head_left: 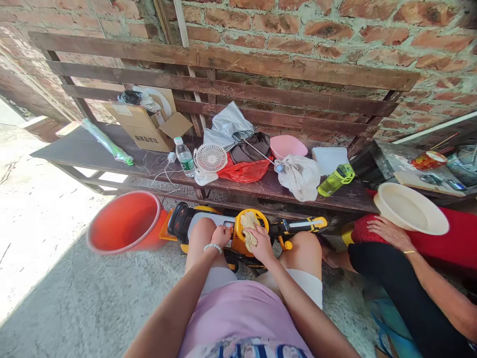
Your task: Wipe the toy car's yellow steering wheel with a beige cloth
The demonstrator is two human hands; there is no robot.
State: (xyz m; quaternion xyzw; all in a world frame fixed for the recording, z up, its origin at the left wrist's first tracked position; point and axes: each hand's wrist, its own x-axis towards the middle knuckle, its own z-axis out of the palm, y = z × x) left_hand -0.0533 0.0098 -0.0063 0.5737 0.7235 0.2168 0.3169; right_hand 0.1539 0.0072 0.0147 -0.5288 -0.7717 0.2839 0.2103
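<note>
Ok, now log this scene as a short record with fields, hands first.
Left hand: left hand, fingers curled, by the left knee; whether it grips anything is unclear
Right hand: right hand, holding a beige cloth against the steering wheel
Vehicle: yellow-and-black ride-on toy, between the knees
Bench: dark wooden bench with carton, white fan, red bag, pink basin, green bottle
Floor: orange-red tub, left of the toy
Nearby: another person's hand, at a pale basin

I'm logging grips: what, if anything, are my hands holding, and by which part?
Right hand: beige cloth, gripped by its right side, at the yellow steering wheel. Left hand: curled, hold unclear.
</note>
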